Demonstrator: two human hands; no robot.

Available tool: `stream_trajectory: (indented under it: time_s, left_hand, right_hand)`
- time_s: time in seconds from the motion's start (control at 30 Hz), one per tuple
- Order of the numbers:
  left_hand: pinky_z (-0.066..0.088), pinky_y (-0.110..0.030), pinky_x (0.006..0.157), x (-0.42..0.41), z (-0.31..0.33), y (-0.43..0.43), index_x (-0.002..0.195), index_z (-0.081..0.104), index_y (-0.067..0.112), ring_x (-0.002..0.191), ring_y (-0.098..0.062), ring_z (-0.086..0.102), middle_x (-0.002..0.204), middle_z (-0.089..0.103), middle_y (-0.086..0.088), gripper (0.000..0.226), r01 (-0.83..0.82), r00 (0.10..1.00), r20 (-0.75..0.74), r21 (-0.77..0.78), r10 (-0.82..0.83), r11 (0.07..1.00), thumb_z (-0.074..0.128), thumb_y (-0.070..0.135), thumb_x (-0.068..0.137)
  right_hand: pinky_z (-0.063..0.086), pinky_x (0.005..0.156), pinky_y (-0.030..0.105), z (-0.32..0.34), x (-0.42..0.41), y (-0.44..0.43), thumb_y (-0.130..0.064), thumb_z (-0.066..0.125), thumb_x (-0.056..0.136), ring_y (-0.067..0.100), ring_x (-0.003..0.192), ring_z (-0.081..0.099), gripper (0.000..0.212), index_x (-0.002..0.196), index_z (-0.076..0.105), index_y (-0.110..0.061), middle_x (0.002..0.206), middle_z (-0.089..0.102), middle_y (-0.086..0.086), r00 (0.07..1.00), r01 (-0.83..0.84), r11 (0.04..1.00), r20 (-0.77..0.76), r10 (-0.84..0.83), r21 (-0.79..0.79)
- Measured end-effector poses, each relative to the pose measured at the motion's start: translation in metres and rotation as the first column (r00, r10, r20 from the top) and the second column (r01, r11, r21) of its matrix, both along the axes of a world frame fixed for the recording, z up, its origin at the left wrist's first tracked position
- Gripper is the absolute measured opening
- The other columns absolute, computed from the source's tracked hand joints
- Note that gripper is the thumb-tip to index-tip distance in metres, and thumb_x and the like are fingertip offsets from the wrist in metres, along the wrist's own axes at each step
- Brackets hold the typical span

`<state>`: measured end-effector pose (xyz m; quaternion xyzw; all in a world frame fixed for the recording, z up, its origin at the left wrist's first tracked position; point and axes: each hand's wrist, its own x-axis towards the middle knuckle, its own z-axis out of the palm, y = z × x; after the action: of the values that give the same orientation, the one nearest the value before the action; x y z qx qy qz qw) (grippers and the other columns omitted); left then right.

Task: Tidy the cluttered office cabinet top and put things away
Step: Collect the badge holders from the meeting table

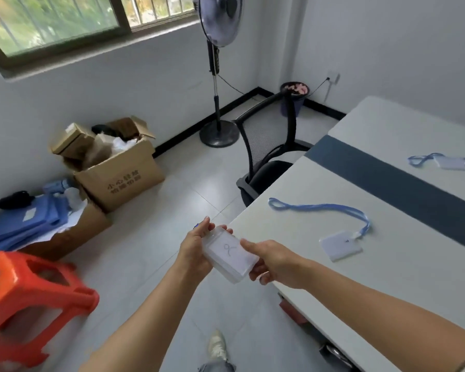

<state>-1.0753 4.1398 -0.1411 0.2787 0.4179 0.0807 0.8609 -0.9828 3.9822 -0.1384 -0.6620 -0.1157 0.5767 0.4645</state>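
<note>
Both my hands hold a clear plastic badge holder with a white card inside, out over the floor just left of the white table. My left hand grips its far left end, fingers curled round the edge. My right hand pinches its near right end. A bit of blue shows behind my left fingers. A second badge holder with a blue lanyard lies on the table. A third badge with a lanyard lies farther right.
An orange plastic stool stands at the lower left. Open cardboard boxes full of items and blue folders sit by the wall. A black office chair is tucked at the table; a standing fan and a bin are behind.
</note>
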Motion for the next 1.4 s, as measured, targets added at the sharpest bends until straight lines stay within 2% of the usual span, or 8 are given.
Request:
stream_trajectory:
  time_s: [0.17,0.33,0.47,0.63,0.9,1.07,1.2,1.4]
  left_hand:
    - [0.053,-0.043,0.079,0.056,-0.004,0.045,0.069,0.052,0.010,0.075,-0.032,0.065,0.080,0.065,-0.017,0.029,0.193,0.980,-0.051,-0.033,-0.194,0.981,0.058,0.025,0.092]
    - [0.052,-0.044,0.083,0.106,-0.011,0.045,0.070,0.053,0.010,0.077,-0.032,0.063,0.083,0.065,-0.017,0.027,0.385,0.913,-0.100,-0.102,-0.395,0.917,0.059,0.025,0.092]
    - [0.052,-0.045,0.084,0.140,-0.024,0.040,0.078,0.056,0.009,0.078,-0.034,0.065,0.087,0.066,-0.018,0.022,0.478,0.862,-0.131,-0.118,-0.491,0.870,0.063,0.027,0.089]
    - [0.050,-0.046,0.089,0.165,-0.035,0.036,0.079,0.056,0.008,0.080,-0.034,0.064,0.088,0.065,-0.018,0.023,0.511,0.835,-0.163,-0.130,-0.526,0.850,0.061,0.026,0.090]
    - [0.048,-0.044,0.090,0.212,-0.038,0.059,0.073,0.054,0.009,0.083,-0.033,0.062,0.088,0.063,-0.017,0.025,0.507,0.836,-0.179,-0.108,-0.519,0.855,0.061,0.026,0.090]
    - [0.044,-0.046,0.099,0.233,-0.028,0.071,0.075,0.055,0.009,0.080,-0.033,0.062,0.086,0.063,-0.015,0.023,0.478,0.856,-0.165,-0.111,-0.491,0.871,0.061,0.026,0.089]
    - [0.050,-0.045,0.091,0.244,-0.016,0.095,0.077,0.056,0.008,0.080,-0.032,0.062,0.086,0.065,-0.016,0.023,0.459,0.875,-0.121,-0.100,-0.469,0.883,0.060,0.027,0.090]
    - [0.056,-0.043,0.076,0.249,-0.011,0.177,0.076,0.057,0.009,0.081,-0.033,0.065,0.087,0.066,-0.016,0.026,0.445,0.893,-0.040,-0.076,-0.449,0.892,0.061,0.030,0.090]
  right_hand:
    - [0.042,0.054,0.024,-0.023,0.057,0.003,-0.044,0.058,0.094,0.015,0.060,0.060,0.040,0.104,0.065,-0.006,0.078,0.070,0.005,0.930,0.363,0.915,0.129,-0.344,-0.175]
    - [0.042,0.052,0.025,-0.072,0.110,-0.057,-0.024,0.064,0.090,0.017,0.060,0.058,0.027,0.106,0.063,-0.003,0.080,0.065,0.008,0.723,0.690,0.628,0.326,-0.609,-0.359]
    - [0.049,0.053,0.027,-0.105,0.141,-0.107,-0.028,0.065,0.085,0.025,0.058,0.059,0.037,0.114,0.060,-0.005,0.091,0.064,0.011,0.608,0.791,0.388,0.536,-0.586,-0.474]
    - [0.051,0.080,0.036,-0.138,0.168,-0.117,-0.061,0.068,0.076,0.036,0.099,0.061,0.077,0.122,0.039,-0.006,0.125,0.052,0.019,0.677,0.714,0.244,0.561,-0.476,-0.656]
    - [0.043,0.080,0.037,-0.142,0.218,-0.079,-0.028,0.069,0.085,0.037,0.104,0.060,0.048,0.120,0.041,-0.011,0.119,0.060,0.018,0.582,0.811,0.268,0.667,-0.466,-0.520]
    - [0.046,0.073,0.032,-0.102,0.263,-0.026,-0.027,0.046,0.096,0.034,0.095,0.061,0.030,0.122,0.053,-0.013,0.112,0.062,0.014,0.631,0.766,0.535,0.581,-0.515,-0.357]
    - [0.044,0.057,0.025,-0.031,0.292,0.030,-0.001,0.056,0.084,0.023,0.070,0.055,0.011,0.079,0.059,-0.011,0.076,0.057,0.005,0.699,0.656,0.743,0.480,-0.530,-0.135]
    - [0.044,0.048,0.022,0.053,0.305,0.139,-0.010,0.066,0.090,0.010,0.058,0.059,0.019,0.109,0.068,-0.007,0.077,0.066,0.002,0.765,0.436,0.895,0.485,-0.423,0.093]
